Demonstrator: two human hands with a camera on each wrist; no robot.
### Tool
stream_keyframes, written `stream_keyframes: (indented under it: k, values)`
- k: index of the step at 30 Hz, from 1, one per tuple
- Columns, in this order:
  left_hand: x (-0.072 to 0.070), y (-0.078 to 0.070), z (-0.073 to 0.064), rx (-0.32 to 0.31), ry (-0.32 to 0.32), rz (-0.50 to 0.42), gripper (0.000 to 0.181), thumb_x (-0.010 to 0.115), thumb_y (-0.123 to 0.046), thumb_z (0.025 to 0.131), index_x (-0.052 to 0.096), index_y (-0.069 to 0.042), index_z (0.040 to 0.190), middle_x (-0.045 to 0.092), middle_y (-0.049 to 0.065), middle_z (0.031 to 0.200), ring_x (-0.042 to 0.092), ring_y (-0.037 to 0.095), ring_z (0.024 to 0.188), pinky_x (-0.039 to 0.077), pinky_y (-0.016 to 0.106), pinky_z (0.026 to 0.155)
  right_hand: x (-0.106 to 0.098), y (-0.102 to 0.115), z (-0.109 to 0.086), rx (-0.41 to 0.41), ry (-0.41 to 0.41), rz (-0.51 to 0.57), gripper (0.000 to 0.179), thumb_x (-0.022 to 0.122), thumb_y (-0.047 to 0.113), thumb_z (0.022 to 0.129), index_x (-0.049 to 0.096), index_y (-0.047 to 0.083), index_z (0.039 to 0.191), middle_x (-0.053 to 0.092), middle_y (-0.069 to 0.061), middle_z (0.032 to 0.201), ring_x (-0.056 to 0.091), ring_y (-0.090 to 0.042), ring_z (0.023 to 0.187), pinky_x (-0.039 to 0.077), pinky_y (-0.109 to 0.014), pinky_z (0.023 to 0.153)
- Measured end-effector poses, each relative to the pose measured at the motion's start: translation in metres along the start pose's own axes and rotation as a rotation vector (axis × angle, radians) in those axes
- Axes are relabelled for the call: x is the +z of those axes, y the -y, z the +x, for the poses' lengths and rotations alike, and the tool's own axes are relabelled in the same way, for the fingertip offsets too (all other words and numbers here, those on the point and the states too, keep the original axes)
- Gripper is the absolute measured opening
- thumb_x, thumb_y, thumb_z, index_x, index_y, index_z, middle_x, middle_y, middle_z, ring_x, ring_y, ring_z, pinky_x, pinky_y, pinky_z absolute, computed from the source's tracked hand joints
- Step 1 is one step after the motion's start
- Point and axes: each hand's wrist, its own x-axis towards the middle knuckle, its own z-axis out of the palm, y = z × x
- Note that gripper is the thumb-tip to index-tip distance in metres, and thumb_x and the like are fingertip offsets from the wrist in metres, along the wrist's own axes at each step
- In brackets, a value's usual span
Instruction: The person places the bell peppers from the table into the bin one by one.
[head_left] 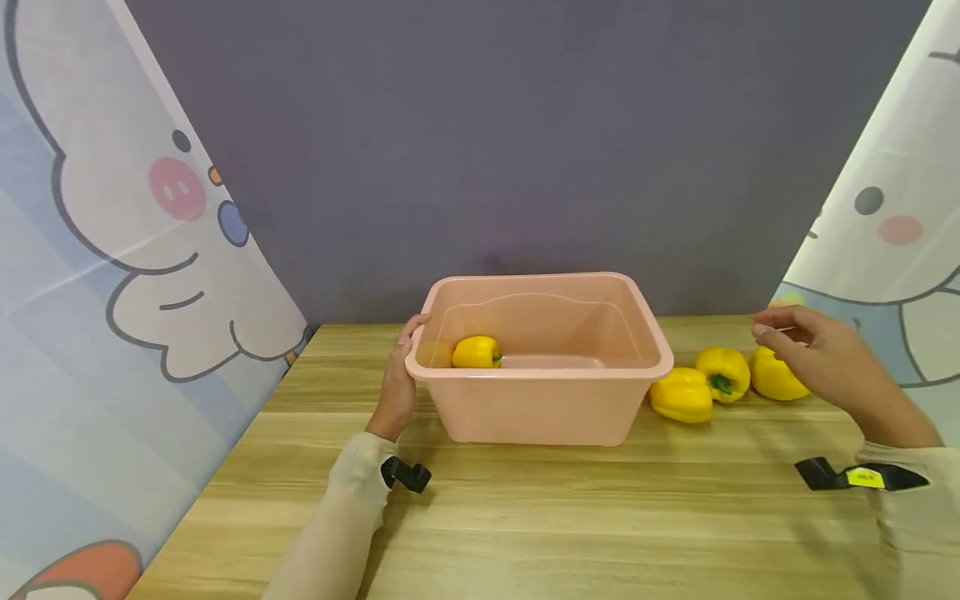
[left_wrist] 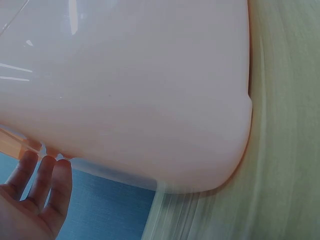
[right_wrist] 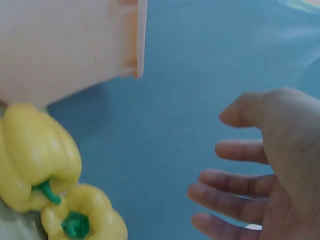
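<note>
A pink plastic bin point(head_left: 536, 408) stands on the wooden table, with one yellow bell pepper point(head_left: 475, 352) lying inside at its left end. My left hand point(head_left: 397, 379) is at the bin's left side, fingertips touching it at the rim. In the left wrist view, three fairly straight fingers point(left_wrist: 61, 182) meet the bin's edge; the thumb is hidden there. To the right of the bin lie three more yellow bell peppers: one beside the bin point(head_left: 681, 395), a middle pepper point(head_left: 731, 368) and a right pepper point(head_left: 776, 375). My right hand point(head_left: 825, 354) hovers by the right pepper, fingers loosely bent, holding nothing.
The wooden table point(head_left: 525, 517) spreads in front of the bin. A dark grey wall point(head_left: 510, 142) rises behind. Cartoon-printed sheets hang at the left point(head_left: 112, 333) and right point(head_left: 862, 250). Both wrists carry a black camera band.
</note>
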Motion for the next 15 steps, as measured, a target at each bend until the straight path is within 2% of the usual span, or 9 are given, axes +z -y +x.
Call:
stream_keyframes:
  k: [4, 7, 11, 15]
  values:
    - [-0.001, 0.001, 0.0, 0.009, 0.001, 0.001, 0.056, 0.02, -0.037, 0.108, 0.039, -0.004, 0.149, 0.039, 0.015, 0.152, 0.039, 0.029, 0.135, 0.034, 0.034, 0.108, 0.001, -0.011, 0.002, 0.027, -0.02, -0.062, 0.05, 0.052, 0.035, 0.104, 0.055, -0.006, 0.131, 0.057, -0.034, 0.126, 0.056, -0.045, 0.103, 0.044, -0.038, 0.068]
    - [-0.001, 0.001, 0.0, 0.009, 0.005, 0.002, 0.055, 0.019, -0.036, 0.108, 0.039, -0.004, 0.148, 0.04, 0.016, 0.151, 0.039, 0.03, 0.134, 0.035, 0.035, 0.107, 0.002, -0.022, 0.003, 0.028, -0.029, -0.087, 0.051, 0.054, 0.035, 0.103, 0.056, -0.009, 0.129, 0.058, -0.037, 0.122, 0.057, -0.053, 0.102, 0.049, -0.048, 0.068]
    - [0.0, 0.0, 0.0, 0.005, 0.009, 0.004, 0.055, 0.019, -0.036, 0.109, 0.039, -0.004, 0.149, 0.039, 0.017, 0.151, 0.039, 0.031, 0.134, 0.035, 0.036, 0.108, 0.008, -0.038, 0.003, 0.016, -0.047, -0.152, 0.05, 0.059, 0.033, 0.101, 0.058, -0.011, 0.125, 0.059, -0.038, 0.12, 0.059, -0.056, 0.099, 0.048, -0.062, 0.071]
    - [0.0, -0.002, -0.001, 0.005, 0.0, 0.007, 0.056, 0.019, -0.038, 0.109, 0.039, -0.004, 0.149, 0.039, 0.017, 0.152, 0.039, 0.03, 0.135, 0.035, 0.037, 0.108, 0.013, -0.051, 0.003, -0.003, -0.04, -0.219, 0.048, 0.063, 0.031, 0.098, 0.058, -0.01, 0.124, 0.056, -0.04, 0.12, 0.058, -0.057, 0.099, 0.046, -0.064, 0.071]
